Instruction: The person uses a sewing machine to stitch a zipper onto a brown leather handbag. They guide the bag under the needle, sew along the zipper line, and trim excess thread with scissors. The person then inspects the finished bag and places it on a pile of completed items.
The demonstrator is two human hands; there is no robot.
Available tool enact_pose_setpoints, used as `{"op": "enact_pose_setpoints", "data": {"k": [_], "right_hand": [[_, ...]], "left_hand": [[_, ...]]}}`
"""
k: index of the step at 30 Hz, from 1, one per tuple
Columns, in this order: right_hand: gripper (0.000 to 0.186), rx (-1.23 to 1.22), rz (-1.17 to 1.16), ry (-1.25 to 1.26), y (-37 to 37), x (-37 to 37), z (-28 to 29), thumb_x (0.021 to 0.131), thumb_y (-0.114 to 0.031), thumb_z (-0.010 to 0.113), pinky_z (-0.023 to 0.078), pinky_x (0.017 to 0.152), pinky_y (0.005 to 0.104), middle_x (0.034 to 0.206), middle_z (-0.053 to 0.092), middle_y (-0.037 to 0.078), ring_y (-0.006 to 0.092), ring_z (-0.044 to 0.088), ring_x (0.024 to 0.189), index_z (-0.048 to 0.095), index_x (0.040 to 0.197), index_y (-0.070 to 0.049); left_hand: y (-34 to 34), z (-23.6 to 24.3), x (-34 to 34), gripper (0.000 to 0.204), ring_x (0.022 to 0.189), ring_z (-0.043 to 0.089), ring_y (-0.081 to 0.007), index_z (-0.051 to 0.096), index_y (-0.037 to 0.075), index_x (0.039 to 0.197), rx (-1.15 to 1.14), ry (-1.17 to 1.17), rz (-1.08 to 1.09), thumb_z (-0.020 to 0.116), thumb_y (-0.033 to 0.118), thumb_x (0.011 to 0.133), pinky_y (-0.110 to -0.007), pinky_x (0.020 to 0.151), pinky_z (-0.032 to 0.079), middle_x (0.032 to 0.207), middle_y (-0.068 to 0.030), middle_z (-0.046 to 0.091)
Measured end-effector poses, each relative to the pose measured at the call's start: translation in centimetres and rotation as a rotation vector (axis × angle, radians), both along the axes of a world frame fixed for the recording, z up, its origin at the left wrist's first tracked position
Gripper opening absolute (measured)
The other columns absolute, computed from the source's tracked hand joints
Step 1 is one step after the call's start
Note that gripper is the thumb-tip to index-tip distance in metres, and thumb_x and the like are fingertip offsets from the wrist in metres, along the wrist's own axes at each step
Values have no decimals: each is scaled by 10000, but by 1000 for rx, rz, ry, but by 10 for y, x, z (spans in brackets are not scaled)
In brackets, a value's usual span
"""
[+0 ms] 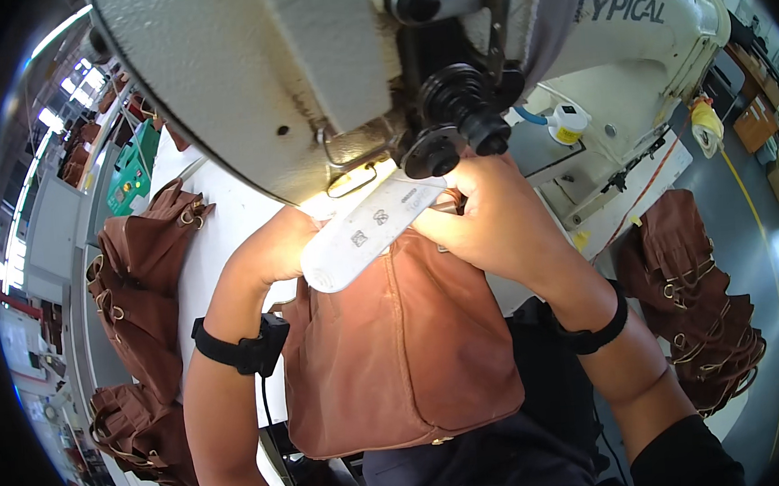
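Note:
A brown leather bag [371, 362] hangs in front of me below the sewing machine head [243, 91], a seam running down its middle. My right hand [487, 214] is at the bag's upper right edge, its thumb and fingers closed on the brown leather there. On the other side my left hand [285, 241] reaches to the bag's upper left. Its fingers are hidden behind a white elongated lamp [362, 236] that lights the area under the machine. The needle and the exact stitching spot are also out of sight.
Several brown bags with metal rings [133, 324] lie along the white table at left. More brown bags [683, 304] are heaped at right. A green case [131, 166] stands further back. Black tension knobs [457, 112] jut from the machine close above my right hand.

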State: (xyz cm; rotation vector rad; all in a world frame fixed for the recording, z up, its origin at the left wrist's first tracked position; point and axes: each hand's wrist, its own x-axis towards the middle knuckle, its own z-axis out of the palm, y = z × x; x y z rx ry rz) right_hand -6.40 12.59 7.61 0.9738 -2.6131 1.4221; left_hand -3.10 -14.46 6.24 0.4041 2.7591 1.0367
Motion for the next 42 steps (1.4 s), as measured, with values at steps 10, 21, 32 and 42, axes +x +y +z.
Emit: {"op": "enact_pose_setpoints", "data": {"k": [10, 21, 32, 42], "right_hand": [[175, -173, -189, 404, -4, 28, -34, 824, -165, 790, 424, 900, 417, 799, 687, 50, 281, 628, 865, 733, 925, -33], [223, -641, 204, -565, -3, 60, -63, 1059, -138, 587, 509, 831, 275, 899, 704, 27, 69, 606, 884, 710, 1005, 40], [229, -534, 41, -450, -15, 75, -63, 1028, -187, 646, 426, 603, 273, 757, 605, 18, 63, 470, 705, 685, 947, 25], [708, -430, -21, -416, -22, 46, -38, 1054, -492, 557, 395, 472, 389, 465, 489, 137, 239, 515, 428, 579, 556, 11]], "left_hand": [[9, 46, -4, 410, 1030, 672, -123, 651, -17, 1345, -71, -306, -68, 734, 93, 959, -299, 867, 553, 1249, -65, 724], [95, 103, 128, 837, 1425, 491, -373, 451, -53, 1517, -748, 246, -113, 804, 318, 855, -524, 1231, 308, 1520, -242, 513], [54, -39, 100, 809, 1493, 431, -389, 425, -15, 1542, -679, 827, 164, 764, 215, 844, -621, 1257, 171, 1575, -210, 491], [75, -48, 104, 529, 1423, 511, -356, 599, 36, 1403, -641, 828, 222, 706, 99, 889, -544, 1220, 260, 1484, -136, 603]]}}
